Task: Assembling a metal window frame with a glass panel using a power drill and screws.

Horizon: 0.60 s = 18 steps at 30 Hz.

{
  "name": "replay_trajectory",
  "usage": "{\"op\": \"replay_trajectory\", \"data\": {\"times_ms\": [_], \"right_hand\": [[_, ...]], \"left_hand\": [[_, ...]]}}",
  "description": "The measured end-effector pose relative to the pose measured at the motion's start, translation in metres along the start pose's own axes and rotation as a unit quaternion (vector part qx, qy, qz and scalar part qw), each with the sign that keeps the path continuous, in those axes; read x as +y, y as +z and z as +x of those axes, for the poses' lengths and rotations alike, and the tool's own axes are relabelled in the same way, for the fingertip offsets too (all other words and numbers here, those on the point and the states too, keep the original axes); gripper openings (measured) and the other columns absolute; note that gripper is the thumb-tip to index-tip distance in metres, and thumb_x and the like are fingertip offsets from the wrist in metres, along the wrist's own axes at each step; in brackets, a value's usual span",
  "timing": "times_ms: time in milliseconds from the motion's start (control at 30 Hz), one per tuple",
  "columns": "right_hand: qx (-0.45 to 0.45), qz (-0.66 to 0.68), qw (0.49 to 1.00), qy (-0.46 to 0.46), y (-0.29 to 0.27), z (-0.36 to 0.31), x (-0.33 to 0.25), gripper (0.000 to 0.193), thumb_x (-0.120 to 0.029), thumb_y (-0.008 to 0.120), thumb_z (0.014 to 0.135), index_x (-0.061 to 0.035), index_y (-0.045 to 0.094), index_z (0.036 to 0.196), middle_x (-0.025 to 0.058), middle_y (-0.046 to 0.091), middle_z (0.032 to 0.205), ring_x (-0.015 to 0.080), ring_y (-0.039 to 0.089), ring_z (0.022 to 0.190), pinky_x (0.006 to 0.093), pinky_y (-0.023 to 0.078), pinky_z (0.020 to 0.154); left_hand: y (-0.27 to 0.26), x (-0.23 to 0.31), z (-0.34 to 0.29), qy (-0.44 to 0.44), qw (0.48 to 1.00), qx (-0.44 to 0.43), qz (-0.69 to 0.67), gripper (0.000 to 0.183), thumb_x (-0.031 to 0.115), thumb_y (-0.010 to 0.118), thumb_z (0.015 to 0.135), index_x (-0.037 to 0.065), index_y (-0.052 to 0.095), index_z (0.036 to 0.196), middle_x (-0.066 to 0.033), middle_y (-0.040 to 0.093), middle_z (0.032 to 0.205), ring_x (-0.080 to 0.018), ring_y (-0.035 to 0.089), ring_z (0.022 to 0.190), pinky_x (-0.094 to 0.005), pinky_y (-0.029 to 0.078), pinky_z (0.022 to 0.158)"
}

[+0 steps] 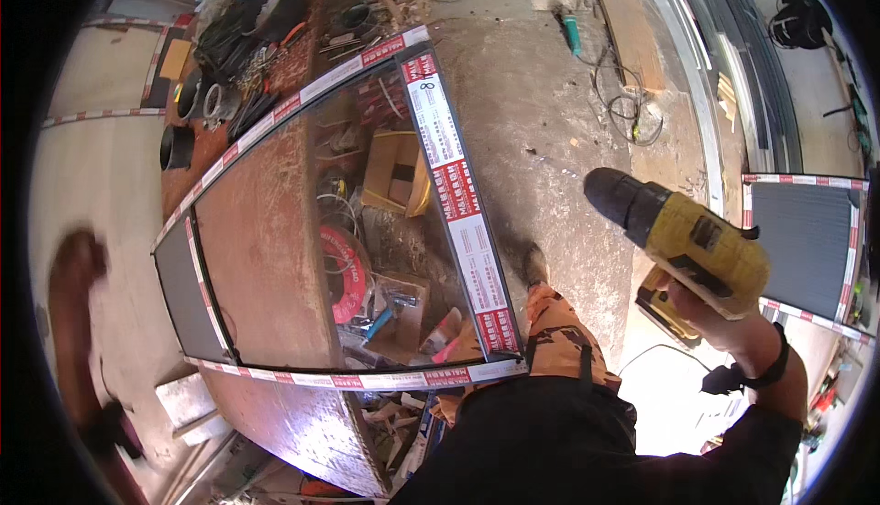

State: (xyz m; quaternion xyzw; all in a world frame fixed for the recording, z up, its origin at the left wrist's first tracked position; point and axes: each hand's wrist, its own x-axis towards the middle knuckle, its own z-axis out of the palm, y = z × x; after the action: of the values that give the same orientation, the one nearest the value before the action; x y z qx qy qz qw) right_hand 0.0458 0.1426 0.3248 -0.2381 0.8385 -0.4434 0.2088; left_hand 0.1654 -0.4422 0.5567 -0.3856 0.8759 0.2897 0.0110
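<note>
My right hand [706,308] grips a yellow and black cordless drill [701,239] by its handle. The drill points up and to the left, with a long thin bit ahead of the chuck. Out at the far left, my left hand [81,257] is raised away from the bench and smeared by motion, so its fingers do not show clearly. Between the hands, a large rectangular frame [463,203], wrapped in red and white printed film, lies across the wooden workbench [261,221]. A crossbar divides it near its left end. The right part overhangs the bench edge, close to my body.
Below the frame's overhang, shelves hold a red ring-shaped roll [344,273] and a cardboard box [394,173]. Tools and scraps crowd the bench's far end. A green-handled tool [572,36] with a cord lies on the floor. Another taped frame [807,248] stands right, below long dark profiles [733,56].
</note>
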Motion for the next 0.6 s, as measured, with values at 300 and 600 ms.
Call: {"op": "replay_trajectory", "data": {"times_ms": [300,600], "right_hand": [[-0.034,-0.210,0.966,0.146,0.020,-0.055,0.018,0.038,-0.015,0.072,0.063,-0.0105,0.067,0.101,0.0092,0.066,0.096,0.0254,0.066,0.082,0.0346,0.054,0.068],[-0.002,-0.101,0.966,0.239,0.073,-0.020,0.106,0.035,-0.014,0.070,0.066,-0.0092,0.066,0.101,0.0087,0.066,0.095,0.0245,0.066,0.081,0.0342,0.053,0.068]], "left_hand": [[0.383,0.089,0.257,0.511,0.844,-0.068,0.147,0.045,0.027,0.064,0.086,0.006,0.055,0.125,-0.0144,0.056,0.126,-0.0262,0.056,0.113,-0.0347,0.042,0.096],[0.472,0.068,0.312,0.416,0.878,-0.233,0.041,0.057,0.029,0.062,0.086,0.006,0.044,0.135,-0.0179,0.055,0.125,-0.0237,0.056,0.109,-0.0325,0.043,0.091]]}}
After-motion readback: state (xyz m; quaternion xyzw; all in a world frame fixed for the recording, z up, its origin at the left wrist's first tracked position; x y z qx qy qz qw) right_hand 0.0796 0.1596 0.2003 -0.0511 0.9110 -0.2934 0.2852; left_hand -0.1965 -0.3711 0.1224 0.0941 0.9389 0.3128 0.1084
